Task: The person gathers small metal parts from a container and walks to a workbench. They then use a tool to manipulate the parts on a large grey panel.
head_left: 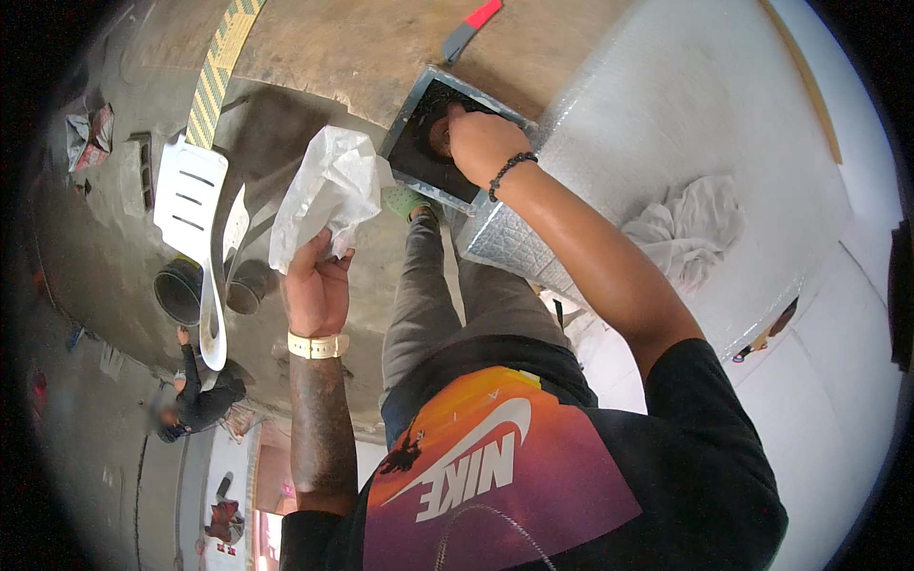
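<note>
My left hand [319, 293] is closed on a crumpled white plastic bag [331, 186], held up in front of my legs. My right hand [486, 146] reaches into a rectangular opening with a metal frame [409, 107]. Its inside is dark, and a reddish-brown round patch shows beside my fingertips. The fingers are curled and their tips partly hidden, so what they hold or touch is unclear. The opening joins a large box-like piece covered in silver foil [590, 181], which lies under my right forearm.
A red and grey utility knife [469, 33] lies on the brown board [352, 43] beyond the opening. Crumpled translucent plastic [687, 228] rests on the foil. At left are a white slotted plastic piece [190, 200], a black bucket [178, 290] and another person [211, 395].
</note>
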Motion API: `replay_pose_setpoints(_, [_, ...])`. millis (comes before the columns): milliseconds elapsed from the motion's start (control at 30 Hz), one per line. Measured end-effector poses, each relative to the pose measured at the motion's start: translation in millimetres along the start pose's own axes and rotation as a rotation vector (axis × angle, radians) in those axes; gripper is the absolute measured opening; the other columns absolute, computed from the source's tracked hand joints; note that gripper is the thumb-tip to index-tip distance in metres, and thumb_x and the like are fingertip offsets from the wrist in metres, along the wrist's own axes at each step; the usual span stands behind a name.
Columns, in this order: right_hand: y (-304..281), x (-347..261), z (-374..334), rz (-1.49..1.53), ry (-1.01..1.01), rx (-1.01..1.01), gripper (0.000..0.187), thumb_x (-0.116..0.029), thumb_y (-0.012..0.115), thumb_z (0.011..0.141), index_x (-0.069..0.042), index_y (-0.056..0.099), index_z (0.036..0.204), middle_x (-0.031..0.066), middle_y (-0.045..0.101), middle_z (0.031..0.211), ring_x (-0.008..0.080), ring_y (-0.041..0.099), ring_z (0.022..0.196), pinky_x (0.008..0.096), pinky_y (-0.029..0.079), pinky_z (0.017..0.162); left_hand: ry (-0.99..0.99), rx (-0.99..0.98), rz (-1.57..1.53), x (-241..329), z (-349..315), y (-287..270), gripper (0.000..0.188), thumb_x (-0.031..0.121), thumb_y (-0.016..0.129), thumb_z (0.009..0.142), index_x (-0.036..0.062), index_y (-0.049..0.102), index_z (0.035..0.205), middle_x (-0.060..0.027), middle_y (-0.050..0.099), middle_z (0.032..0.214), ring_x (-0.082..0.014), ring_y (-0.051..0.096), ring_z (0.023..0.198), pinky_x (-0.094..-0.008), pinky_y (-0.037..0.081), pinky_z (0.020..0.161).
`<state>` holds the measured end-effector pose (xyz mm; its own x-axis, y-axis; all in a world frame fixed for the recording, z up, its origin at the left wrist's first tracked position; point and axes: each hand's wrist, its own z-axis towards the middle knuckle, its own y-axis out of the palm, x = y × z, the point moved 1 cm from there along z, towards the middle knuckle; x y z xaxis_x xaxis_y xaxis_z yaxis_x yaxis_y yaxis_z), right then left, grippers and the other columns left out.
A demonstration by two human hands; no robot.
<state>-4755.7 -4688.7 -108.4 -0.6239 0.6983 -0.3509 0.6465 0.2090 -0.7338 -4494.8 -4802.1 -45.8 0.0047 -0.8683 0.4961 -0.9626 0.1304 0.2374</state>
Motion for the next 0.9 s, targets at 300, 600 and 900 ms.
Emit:
replay_pose_setpoints(300, [13.0,4.0,12.3,-0.150,0.074,-0.052,0.021,-0.013,0.054,0.093,-0.004,0.068,0.105,0.0216,0.074,0.099,0.0388,0.072,0.094,0.0495,0.058,0.080,0.001,0.042,-0.053,-1.0,-0.9,1.8,0.009,0.011,0.061,0.098,0.0059,0.064,0.105,-0.0015,0.066,0.095,-0.0128,0.059,0.076,-0.0323,0.048,0.070])
replay_pose_setpoints(600, [6.0,5.2,8.6,-0.124,-0.012,-0.114,0.023,-0.009,0.055,0.090,-0.002,0.075,0.101,0.0205,0.074,0.104,0.0370,0.073,0.098,0.0475,0.059,0.081,-0.011,0.026,-0.065,0.4,0.7,0.8,0.010,0.017,0.064,0.100,0.0103,0.063,0.108,0.0027,0.065,0.090,-0.0068,0.049,0.058,-0.0268,0.042,0.059])
replay_pose_setpoints(900, [-7.1,-5.6,-24.9,-0.056,-0.226,-0.104,0.011,-0.018,0.067,0.088,-0.008,0.070,0.091,0.0176,0.071,0.085,0.0389,0.071,0.085,0.0518,0.055,0.073,0.133,0.027,-0.001,6.1,11.8,12.4,0.037,0.009,0.061,0.098,0.0046,0.055,0.134,-0.0077,0.061,0.131,-0.0252,0.061,0.115,-0.0357,0.050,0.094])
